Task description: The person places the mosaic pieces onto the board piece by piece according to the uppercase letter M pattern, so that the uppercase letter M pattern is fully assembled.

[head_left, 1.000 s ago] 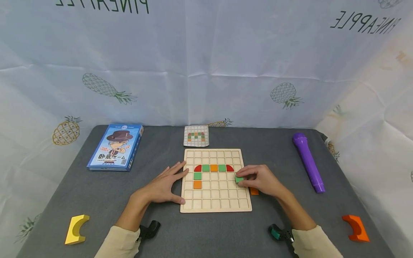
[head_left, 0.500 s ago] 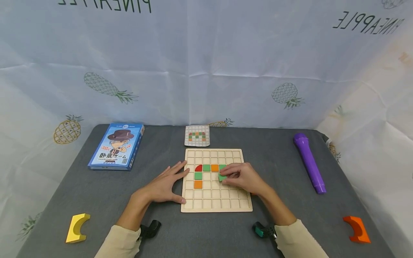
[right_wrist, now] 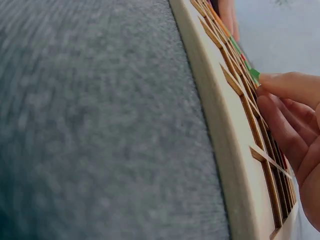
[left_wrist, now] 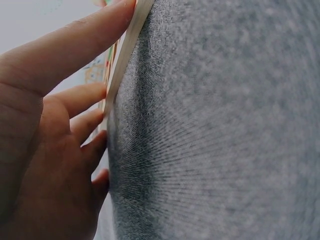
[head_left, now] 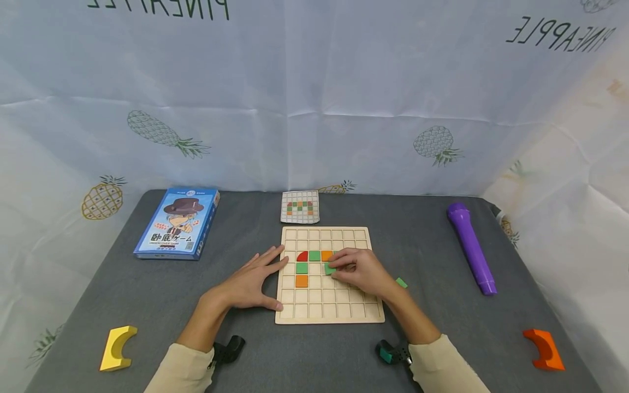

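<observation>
A pale wooden grid board (head_left: 319, 312) lies on the table. Set into it are a red quarter-round tile (head_left: 302, 256), green tiles (head_left: 314, 256) and orange tiles (head_left: 302, 281). My right hand (head_left: 363, 271) pinches a green square tile (head_left: 328, 269) between thumb and fingers, over the cell below the orange tile of the upper row. In the right wrist view the green tile (right_wrist: 255, 74) shows at the fingertips. The right end of that row is hidden behind this hand. My left hand (head_left: 253, 281) rests spread along the board's left edge, its thumb and fingertips touching the rim (left_wrist: 122, 65).
Behind the board lies a card (head_left: 300, 207) printed with a coloured grid pattern. A loose green tile (head_left: 401, 283) lies by the right forearm. Around stand a blue game box (head_left: 177, 224), a purple microphone-shaped stick (head_left: 472, 248), a yellow arch block (head_left: 117, 348) and an orange one (head_left: 544, 349).
My right hand has carried the green tile leftward across the board, from its right edge to the middle columns. The loose green tile beside the forearm has come into view. My left hand stays put.
</observation>
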Demonstrator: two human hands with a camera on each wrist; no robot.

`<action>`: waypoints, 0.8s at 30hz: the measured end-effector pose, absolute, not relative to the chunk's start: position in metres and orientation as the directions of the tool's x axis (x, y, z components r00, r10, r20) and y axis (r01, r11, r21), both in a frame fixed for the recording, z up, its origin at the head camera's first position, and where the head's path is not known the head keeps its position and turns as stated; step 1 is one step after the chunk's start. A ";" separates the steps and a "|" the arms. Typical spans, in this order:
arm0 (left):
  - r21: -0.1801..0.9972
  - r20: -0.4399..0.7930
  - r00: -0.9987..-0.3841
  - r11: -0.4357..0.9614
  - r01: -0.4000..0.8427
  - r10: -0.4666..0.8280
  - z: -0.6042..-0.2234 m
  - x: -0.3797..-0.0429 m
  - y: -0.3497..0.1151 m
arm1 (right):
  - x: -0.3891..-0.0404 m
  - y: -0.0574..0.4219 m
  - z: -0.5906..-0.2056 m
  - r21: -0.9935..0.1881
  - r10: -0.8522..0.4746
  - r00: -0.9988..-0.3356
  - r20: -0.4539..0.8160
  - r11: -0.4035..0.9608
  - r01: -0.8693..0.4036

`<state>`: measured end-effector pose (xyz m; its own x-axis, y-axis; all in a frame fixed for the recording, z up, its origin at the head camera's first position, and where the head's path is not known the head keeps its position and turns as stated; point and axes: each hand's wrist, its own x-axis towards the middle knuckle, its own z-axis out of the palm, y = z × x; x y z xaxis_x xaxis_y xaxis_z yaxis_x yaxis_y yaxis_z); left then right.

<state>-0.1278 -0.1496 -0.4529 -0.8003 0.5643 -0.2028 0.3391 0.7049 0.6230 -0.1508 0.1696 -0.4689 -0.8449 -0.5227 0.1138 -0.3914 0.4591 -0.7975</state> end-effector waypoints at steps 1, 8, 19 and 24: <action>0.623 -0.202 -0.800 0.704 0.340 0.565 -0.453 -0.128 -0.150 | -0.150 0.169 -0.469 -0.796 -0.518 -0.848 0.111 0.465 -0.388; 0.623 -0.204 -0.800 0.705 0.339 0.564 -0.453 -0.127 -0.150 | -0.148 0.165 -0.471 -0.764 -0.495 -0.861 0.120 0.508 -0.398; 0.626 -0.193 -0.798 0.698 0.347 0.570 -0.455 -0.128 -0.150 | -0.149 0.159 -0.472 -0.718 -0.495 -0.858 0.140 0.546 -0.432; 0.625 -0.199 -0.800 0.702 0.341 0.566 -0.455 -0.128 -0.150 | -0.149 0.157 -0.471 -0.724 -0.485 -0.865 0.131 0.550 -0.417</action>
<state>-0.1282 -0.1503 -0.4549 -0.8000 0.5660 -0.1992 0.3412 0.7022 0.6249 -0.1495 0.1568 -0.4711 -0.8649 -0.4847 0.1306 -0.4173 0.5495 -0.7238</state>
